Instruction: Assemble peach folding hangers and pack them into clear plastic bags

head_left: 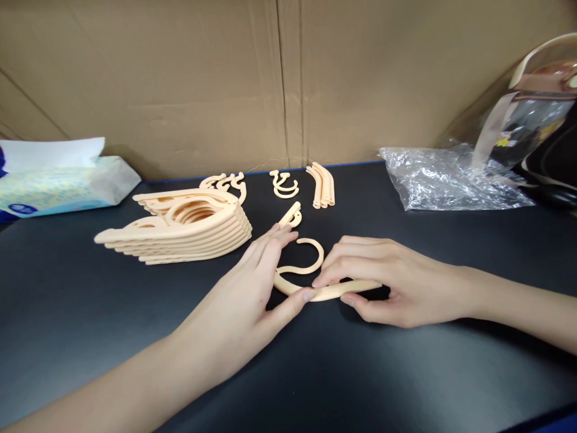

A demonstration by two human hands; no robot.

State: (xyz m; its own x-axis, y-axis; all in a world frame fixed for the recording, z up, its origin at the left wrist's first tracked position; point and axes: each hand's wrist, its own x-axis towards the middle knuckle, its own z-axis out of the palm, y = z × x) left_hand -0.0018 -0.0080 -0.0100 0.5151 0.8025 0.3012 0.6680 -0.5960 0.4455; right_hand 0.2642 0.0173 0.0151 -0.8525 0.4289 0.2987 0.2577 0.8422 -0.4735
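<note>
A beige plastic clothes hanger [331, 292] with an S-shaped hook [315, 252] lies flat on the dark table in front of me. My left hand [261, 282] rests over its left part, the thumb pressed on its near edge. My right hand [383, 276] grips its right arm between thumb and fingers. Part of the hanger is hidden under my left hand, and a beige piece [291, 213] shows just past those fingertips. To the left sits a stack of beige hanger bodies [198, 240].
Behind the hangers lie loose hooks [223, 182], more hooks [285, 185] and a bundle of curved beige arms [322, 185]. A tissue pack [67, 180] is at left. Clear plastic wrap [446, 180] and a handled transparent bottle [527, 120] are at right. Cardboard [193, 78] stands along the back.
</note>
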